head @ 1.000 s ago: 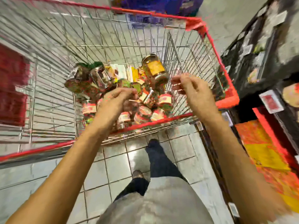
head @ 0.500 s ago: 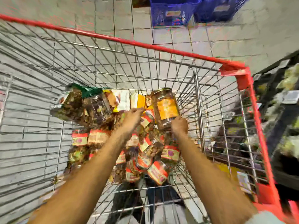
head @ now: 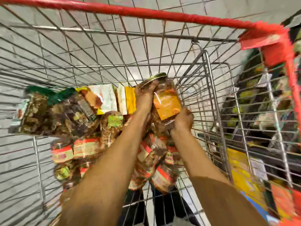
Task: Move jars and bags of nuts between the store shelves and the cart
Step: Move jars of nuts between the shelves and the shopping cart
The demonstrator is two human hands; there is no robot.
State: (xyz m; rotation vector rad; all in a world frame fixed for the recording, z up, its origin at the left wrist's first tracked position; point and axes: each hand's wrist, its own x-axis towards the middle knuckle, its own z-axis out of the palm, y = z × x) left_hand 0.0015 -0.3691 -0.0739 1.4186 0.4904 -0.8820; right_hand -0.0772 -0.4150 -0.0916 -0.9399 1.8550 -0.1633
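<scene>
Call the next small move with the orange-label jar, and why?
Probably lift the jar straight up out of the cart. The left hand grips it near the lid, the right hand grips its lower end, and it sits tilted atop the pile of other jars.

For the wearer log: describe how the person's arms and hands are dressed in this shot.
Both forearms are bare up to the bottom frame edge, with no sleeves in view. The left hand and right hand wear no gloves. No watch, bracelet or ring can be made out, though the picture is blurred. Below, dark trousers show through the cart wire.
</scene>
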